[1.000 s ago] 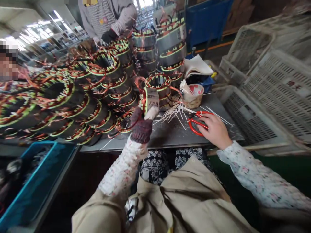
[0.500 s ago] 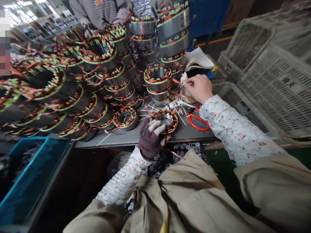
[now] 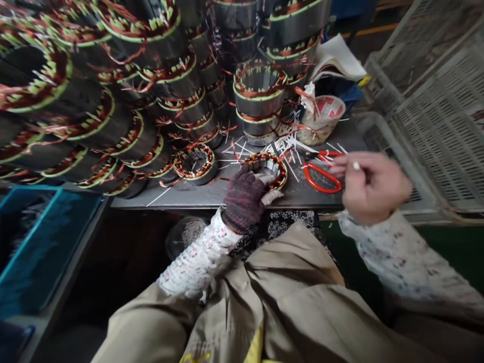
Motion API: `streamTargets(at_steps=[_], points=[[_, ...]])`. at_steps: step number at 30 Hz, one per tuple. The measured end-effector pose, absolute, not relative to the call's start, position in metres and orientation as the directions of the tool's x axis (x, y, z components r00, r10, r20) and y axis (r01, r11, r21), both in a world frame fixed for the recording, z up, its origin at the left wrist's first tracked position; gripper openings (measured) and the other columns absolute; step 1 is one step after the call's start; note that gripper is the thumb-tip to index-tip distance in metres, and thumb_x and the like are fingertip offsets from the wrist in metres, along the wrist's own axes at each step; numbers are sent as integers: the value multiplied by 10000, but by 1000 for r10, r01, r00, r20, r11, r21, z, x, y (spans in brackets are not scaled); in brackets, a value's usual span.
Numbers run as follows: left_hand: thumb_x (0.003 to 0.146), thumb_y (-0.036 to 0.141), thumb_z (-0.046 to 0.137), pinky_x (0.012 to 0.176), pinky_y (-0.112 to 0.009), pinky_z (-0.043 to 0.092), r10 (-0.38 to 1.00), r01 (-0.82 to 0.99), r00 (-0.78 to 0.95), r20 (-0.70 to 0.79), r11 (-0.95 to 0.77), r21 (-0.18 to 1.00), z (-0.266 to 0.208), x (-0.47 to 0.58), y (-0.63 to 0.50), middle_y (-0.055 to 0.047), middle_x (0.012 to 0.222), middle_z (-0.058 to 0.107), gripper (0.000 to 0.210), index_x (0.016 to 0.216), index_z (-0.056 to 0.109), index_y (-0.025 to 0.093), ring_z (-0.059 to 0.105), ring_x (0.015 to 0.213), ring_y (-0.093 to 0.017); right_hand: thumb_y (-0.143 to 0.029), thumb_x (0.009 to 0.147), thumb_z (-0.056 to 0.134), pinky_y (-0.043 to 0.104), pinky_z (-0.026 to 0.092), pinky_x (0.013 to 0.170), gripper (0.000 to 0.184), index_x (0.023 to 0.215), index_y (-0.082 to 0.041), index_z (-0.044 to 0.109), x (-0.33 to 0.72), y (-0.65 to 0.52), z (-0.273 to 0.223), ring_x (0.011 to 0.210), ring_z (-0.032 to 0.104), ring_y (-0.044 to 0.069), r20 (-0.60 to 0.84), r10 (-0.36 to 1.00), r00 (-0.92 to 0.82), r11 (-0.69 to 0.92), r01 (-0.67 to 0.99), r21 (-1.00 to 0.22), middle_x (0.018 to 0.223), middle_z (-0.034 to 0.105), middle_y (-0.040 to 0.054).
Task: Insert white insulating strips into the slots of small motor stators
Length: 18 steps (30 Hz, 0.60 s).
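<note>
A small stator (image 3: 278, 174) with copper windings and a yellow-green rim lies on the bench near its front edge. My left hand (image 3: 247, 196), in a dark maroon glove with pale fingertips, grips the near left side of this stator. My right hand (image 3: 374, 186) is bare and blurred, raised to the right of the red-handled scissors (image 3: 321, 177). Its fingers are drawn together, and a small white spot shows at them; what it is I cannot make out. Behind the scissors a plastic tub (image 3: 321, 118) has a white clump (image 3: 310, 98) standing at its rim.
Tall stacks of stators (image 3: 166, 75) fill the left and back. Another small stator (image 3: 194, 164) sits left of my glove. White thin sticks (image 3: 280, 143) lie scattered behind the gripped one. Plastic crates (image 3: 442, 111) stand at right, a blue bin (image 3: 49, 242) at lower left.
My right hand has left the white clump at the tub and moved right and toward me. The left hand stays at the stator, its fingers shifted. The view has tilted down.
</note>
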<state>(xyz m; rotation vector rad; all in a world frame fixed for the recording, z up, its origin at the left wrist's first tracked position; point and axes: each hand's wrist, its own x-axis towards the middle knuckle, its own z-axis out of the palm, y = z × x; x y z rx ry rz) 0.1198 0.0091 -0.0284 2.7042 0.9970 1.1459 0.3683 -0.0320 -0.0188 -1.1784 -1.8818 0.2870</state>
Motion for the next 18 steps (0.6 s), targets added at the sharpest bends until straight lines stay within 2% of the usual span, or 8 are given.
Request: streamTargets(at_steps=[3, 6, 11, 13, 15, 18], points=[[965, 438, 719, 1079, -497, 556, 597, 543, 494, 632, -779, 313, -31, 122, 9, -66, 1084, 808, 305, 1140, 702, 190, 761, 1052, -221, -490, 1030, 557, 442, 609, 828, 297, 873, -246, 622, 349, -63, -29, 929, 714, 249, 533, 832, -153, 508, 598, -621, 930, 753, 92], [974, 367, 706, 1045, -477, 561, 613, 559, 511, 602, -769, 309, -27, 127, 4, -62, 1101, 803, 222, 1120, 705, 199, 754, 1069, -221, -496, 1013, 551, 461, 624, 756, 303, 825, -265, 608, 339, -86, -41, 861, 725, 257, 535, 832, -146, 513, 570, -642, 892, 757, 85], [989, 315, 650, 1169, -543, 479, 579, 566, 553, 598, -789, 240, -23, 129, 4, -58, 1071, 789, 150, 1080, 685, 201, 742, 1077, -235, -237, 991, 464, 389, 608, 628, 213, 807, -281, 562, 341, -104, -49, 659, 712, 213, 689, 707, -161, 672, 458, -582, 753, 744, 28], [987, 341, 653, 1196, -571, 462, 568, 546, 544, 618, -799, 253, -26, 127, 5, -71, 1061, 785, 217, 1139, 657, 185, 743, 1058, -245, -199, 966, 483, 361, 596, 624, 194, 819, -277, 582, 342, -102, -47, 646, 708, 202, 666, 731, -148, 652, 440, -618, 740, 741, 17], [984, 366, 660, 1183, -559, 494, 565, 536, 540, 624, -802, 263, -30, 125, 6, -86, 1066, 783, 362, 1285, 604, 173, 746, 1037, -248, -219, 977, 493, 344, 588, 632, 206, 816, -267, 613, 339, -93, -45, 653, 707, 193, 607, 786, -119, 591, 433, -680, 739, 740, 18], [969, 380, 682, 1148, -507, 544, 601, 537, 508, 618, -781, 318, -34, 126, 6, -128, 1220, 755, 582, 1481, 480, 190, 720, 1160, -272, -274, 1005, 512, 323, 577, 646, 251, 813, -244, 670, 326, -72, -46, 681, 709, 173, 525, 851, -11, 486, 395, -780, 783, 759, 24]])
